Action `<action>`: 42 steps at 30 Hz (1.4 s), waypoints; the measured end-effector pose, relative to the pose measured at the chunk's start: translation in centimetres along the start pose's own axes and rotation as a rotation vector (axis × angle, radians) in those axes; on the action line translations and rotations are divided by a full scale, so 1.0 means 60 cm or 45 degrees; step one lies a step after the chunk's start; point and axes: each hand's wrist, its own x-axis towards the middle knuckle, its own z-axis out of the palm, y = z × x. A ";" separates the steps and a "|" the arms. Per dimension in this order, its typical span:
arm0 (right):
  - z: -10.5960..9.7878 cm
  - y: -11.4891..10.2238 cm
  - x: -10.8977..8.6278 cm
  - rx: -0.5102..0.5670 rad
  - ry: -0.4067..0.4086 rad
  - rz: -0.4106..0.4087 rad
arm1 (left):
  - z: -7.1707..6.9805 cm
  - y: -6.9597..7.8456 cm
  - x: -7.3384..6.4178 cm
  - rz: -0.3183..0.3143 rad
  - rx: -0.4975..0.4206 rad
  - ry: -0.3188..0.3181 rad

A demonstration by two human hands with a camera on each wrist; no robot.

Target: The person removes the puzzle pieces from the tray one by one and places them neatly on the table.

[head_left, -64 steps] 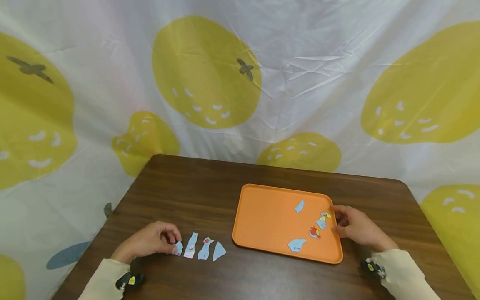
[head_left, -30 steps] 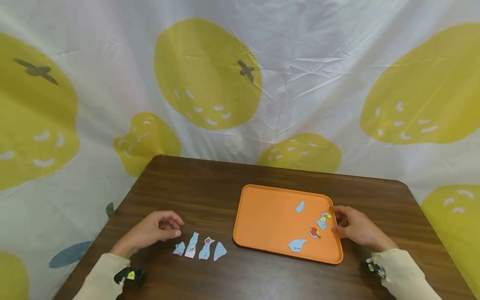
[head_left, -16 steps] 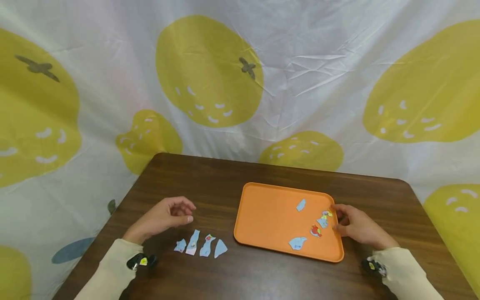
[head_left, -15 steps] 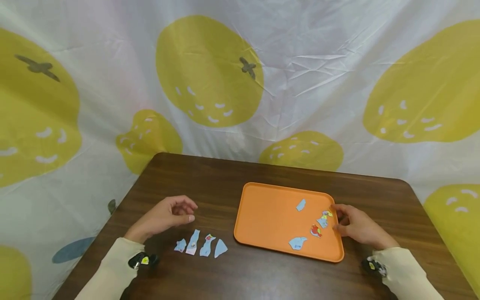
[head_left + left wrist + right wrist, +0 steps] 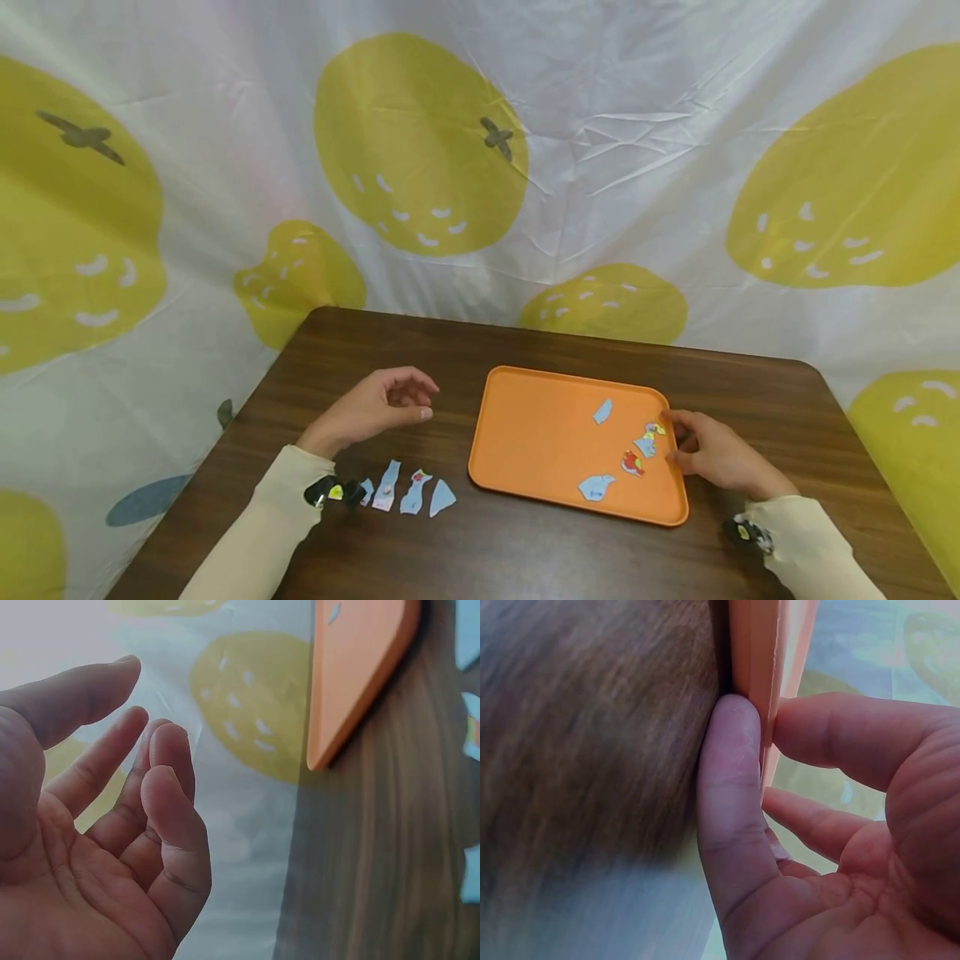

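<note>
In the head view an orange tray (image 5: 525,433) lies on the table. Several irregular light-blue paper pieces with printed bits of picture are on its right half, among them a red one (image 5: 632,463) and a larger blue one (image 5: 596,487). My left hand (image 5: 375,408) hovers left of the tray, holding nothing, its fingers loosely bent. Below it a row of cut pieces lies on the wood, including a pointed one (image 5: 442,497); the wrist camera partly hides the leftmost piece (image 5: 366,492). My right hand (image 5: 712,450) touches the tray's right rim, thumb and fingertips against it.
The dark brown wooden table (image 5: 405,350) runs back to a white curtain (image 5: 585,200) printed with large yellow fruit. A black wrist camera (image 5: 330,492) is strapped at the left cuff, and another (image 5: 746,533) at the right.
About two seconds ago my left hand was at the leftmost paper piece. It let go, rose away from the row, and moved right towards the tray. My right hand stays at the rim.
</note>
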 end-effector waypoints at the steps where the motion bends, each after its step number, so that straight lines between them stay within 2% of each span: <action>1: 0.000 0.001 0.000 -0.001 0.002 -0.002 | 0.002 0.004 0.004 0.006 -0.010 -0.001; 11: 0.003 0.011 0.003 -0.018 0.032 -0.033 | 0.032 0.030 0.044 0.106 -0.089 -0.010; 20: 0.004 0.012 0.005 -0.035 0.041 -0.040 | 0.074 0.045 0.089 0.211 -0.100 -0.084; 25: 0.003 0.009 0.004 -0.045 0.044 -0.044 | 0.101 0.055 0.110 0.230 -0.097 -0.121; 31: 0.002 0.006 0.004 -0.034 0.043 -0.033 | 0.133 0.066 0.131 0.210 -0.068 -0.174; 36: 0.001 0.010 0.004 -0.047 0.032 -0.041 | 0.160 0.071 0.146 0.145 -0.080 -0.220; 42: -0.003 0.012 0.001 -0.052 0.029 -0.035 | 0.204 0.082 0.166 0.134 -0.071 -0.303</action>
